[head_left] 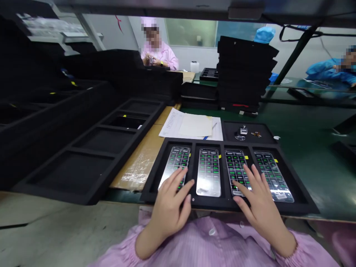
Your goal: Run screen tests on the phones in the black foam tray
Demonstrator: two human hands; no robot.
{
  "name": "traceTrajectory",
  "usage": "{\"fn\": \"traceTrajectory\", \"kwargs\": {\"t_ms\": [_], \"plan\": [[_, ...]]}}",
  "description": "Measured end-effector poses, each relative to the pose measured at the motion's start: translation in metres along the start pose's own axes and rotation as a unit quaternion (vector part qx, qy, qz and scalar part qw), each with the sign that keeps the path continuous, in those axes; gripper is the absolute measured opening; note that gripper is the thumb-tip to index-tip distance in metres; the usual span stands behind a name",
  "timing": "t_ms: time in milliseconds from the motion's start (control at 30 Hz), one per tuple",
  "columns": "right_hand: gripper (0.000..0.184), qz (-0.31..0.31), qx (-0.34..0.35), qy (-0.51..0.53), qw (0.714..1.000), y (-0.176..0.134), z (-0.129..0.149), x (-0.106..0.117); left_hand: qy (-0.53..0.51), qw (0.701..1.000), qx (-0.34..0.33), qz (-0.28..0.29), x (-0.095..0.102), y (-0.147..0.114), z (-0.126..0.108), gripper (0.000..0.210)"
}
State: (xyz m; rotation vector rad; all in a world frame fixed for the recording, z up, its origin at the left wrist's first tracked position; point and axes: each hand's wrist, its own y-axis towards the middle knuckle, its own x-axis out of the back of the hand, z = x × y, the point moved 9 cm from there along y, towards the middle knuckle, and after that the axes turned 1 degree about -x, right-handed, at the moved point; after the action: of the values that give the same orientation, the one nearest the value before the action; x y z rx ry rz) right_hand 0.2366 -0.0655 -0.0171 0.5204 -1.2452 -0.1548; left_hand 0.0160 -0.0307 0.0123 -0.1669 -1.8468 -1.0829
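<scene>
Before me lies a black foam tray [194,200] with several compartments, each holding a phone-sized screen lit with a grid of green text. My left hand [172,200] is over the leftmost screen [178,157], fingers spread, and covers its lower part. The second screen [208,174] lies uncovered between my hands. Over the third screen [233,163] my right hand [257,200] is spread, its index fingertip at the lower left of the glass. Partly behind that hand is the rightmost screen [278,181]. Small yellow tabs stick out by the screens' upper right edges.
Papers [191,124] with a pen lie behind the tray, beside a black pad [251,138] bearing a small metal counter [241,132]. Another black tray [75,172] is at left. Stacked black trays [244,78] rise behind. A co-worker in pink [164,52] sits beyond.
</scene>
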Motion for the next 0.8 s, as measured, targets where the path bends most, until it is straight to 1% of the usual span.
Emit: {"fn": "traceTrajectory", "kwargs": {"t_ms": [67,133,200,267,367,433,533,633,700,767,800], "plan": [[0.036,-0.017,-0.017,0.028,0.999,-0.002,-0.004,0.005,0.002,0.999,-0.024,0.023,-0.005,0.007,-0.011,0.036],[0.036,-0.037,-0.044,0.056,0.997,-0.008,-0.012,0.012,0.005,0.998,-0.034,0.046,-0.012,0.012,-0.017,0.038],[0.035,-0.057,-0.078,0.070,0.993,-0.015,-0.024,0.021,0.015,0.997,-0.030,0.070,-0.019,0.015,-0.018,0.039],[0.033,-0.092,-0.116,0.069,0.987,-0.024,-0.039,0.033,0.022,0.996,-0.024,0.083,-0.024,0.015,-0.016,0.039],[0.031,-0.173,-0.160,0.050,0.970,-0.040,-0.059,0.053,0.012,0.997,-0.025,0.069,-0.022,0.014,-0.012,0.041],[0.031,-0.201,-0.170,0.034,0.964,-0.048,-0.068,0.060,0.001,0.999,-0.017,0.044,-0.016,0.012,-0.005,0.047],[0.032,-0.186,-0.153,0.016,0.970,-0.050,-0.073,0.056,-0.017,1.000,0.018,0.015,-0.005,0.006,0.014,0.055],[0.032,-0.143,-0.146,0.010,0.979,-0.045,-0.071,0.047,-0.014,0.998,0.063,-0.002,0.005,-0.005,0.035,0.058],[0.032,-0.117,-0.152,0.009,0.981,-0.045,-0.068,0.043,0.006,0.995,0.101,-0.027,0.017,-0.014,0.049,0.056],[0.033,-0.116,-0.163,0.009,0.980,-0.052,-0.072,0.045,0.030,0.989,0.136,-0.057,0.031,-0.023,0.059,0.050],[0.034,-0.124,-0.166,0.010,0.978,-0.059,-0.079,0.046,0.042,0.985,0.149,-0.072,0.038,-0.026,0.062,0.046]]}}
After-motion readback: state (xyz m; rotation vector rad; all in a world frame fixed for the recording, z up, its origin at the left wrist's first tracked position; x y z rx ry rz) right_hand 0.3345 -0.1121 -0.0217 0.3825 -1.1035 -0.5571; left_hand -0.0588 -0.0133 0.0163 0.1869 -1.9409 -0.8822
